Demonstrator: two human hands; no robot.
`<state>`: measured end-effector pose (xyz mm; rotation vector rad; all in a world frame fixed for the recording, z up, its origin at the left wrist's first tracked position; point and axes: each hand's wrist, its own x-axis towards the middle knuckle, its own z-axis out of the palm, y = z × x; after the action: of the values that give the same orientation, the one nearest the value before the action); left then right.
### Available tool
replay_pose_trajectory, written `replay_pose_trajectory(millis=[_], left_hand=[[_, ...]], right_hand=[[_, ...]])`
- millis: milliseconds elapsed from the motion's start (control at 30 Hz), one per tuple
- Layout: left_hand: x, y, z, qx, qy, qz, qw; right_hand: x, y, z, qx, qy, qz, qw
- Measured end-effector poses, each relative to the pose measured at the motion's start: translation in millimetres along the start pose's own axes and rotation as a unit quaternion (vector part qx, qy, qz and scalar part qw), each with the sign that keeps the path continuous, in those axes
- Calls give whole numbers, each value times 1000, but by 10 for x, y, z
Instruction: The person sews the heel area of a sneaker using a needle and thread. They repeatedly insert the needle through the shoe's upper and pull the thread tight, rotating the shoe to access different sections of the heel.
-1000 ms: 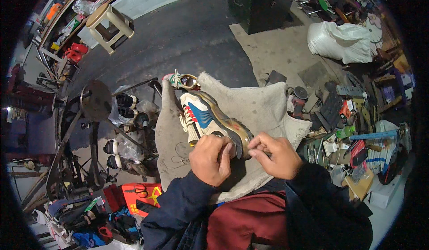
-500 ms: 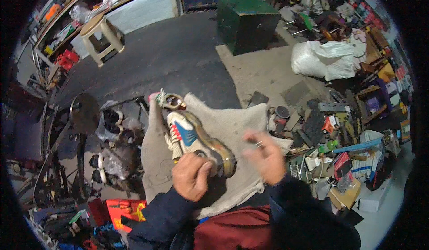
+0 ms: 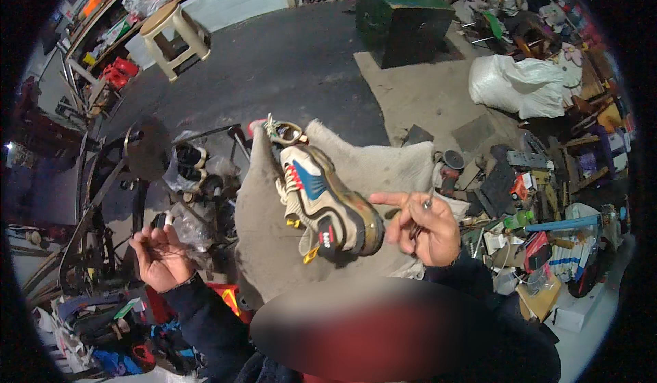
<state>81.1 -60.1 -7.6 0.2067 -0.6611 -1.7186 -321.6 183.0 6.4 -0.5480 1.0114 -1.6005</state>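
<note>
A cream, blue and red sneaker (image 3: 311, 188) lies on its side on a worn beige cloth (image 3: 263, 236) over my lap, its thick sole facing right. Another shoe (image 3: 287, 131) sits at the cloth's far edge. My left hand (image 3: 161, 253) is raised off to the left, palm up, fingers apart and loosely bent, holding nothing visible. My right hand (image 3: 428, 229) is just right of the sneaker, closed on a small metal tool, only partly visible, with its index finger stretched toward the sole; whether it touches cannot be told. The bottom middle is blurred out.
A plastic stool (image 3: 157, 23) and green metal box (image 3: 404, 20) stand behind. A white sack (image 3: 510, 85) lies at the right above piled tools (image 3: 503, 184). A dark metal stand (image 3: 147, 150), bagged shoes (image 3: 188, 160) and heaped scraps (image 3: 89, 328) fill the left.
My left hand has let go of the sneaker's heel and moved out to the left, opening. My right hand has drawn back rightward, turned, and now shows the metal tool in its fingers.
</note>
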Motion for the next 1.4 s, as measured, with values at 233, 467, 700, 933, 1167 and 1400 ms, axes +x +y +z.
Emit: replay_pose_trajectory(millis=[233, 467, 700, 933, 1167, 1400], left_hand=[[13, -28, 131, 87, 29, -20, 996], [86, -90, -93, 165, 120, -54, 977], [42, 598, -861, 281, 326, -15, 903], [-565, 549, -1603, 325, 439, -70, 835], [-853, 301, -1441, 367, 392, -167, 827], [-672, -409, 210, 850, -194, 100, 480]], right_hand=[[-10, 65, 184, -639, 20, 28, 768], [-30, 483, 139, -624, 57, -120, 770], [-47, 643, 33, -611, 45, -158, 774], [-11, 702, 21, -621, 56, -116, 773], [-28, 634, 28, -595, 66, -145, 788], [-60, 501, -22, -559, 67, -99, 821]])
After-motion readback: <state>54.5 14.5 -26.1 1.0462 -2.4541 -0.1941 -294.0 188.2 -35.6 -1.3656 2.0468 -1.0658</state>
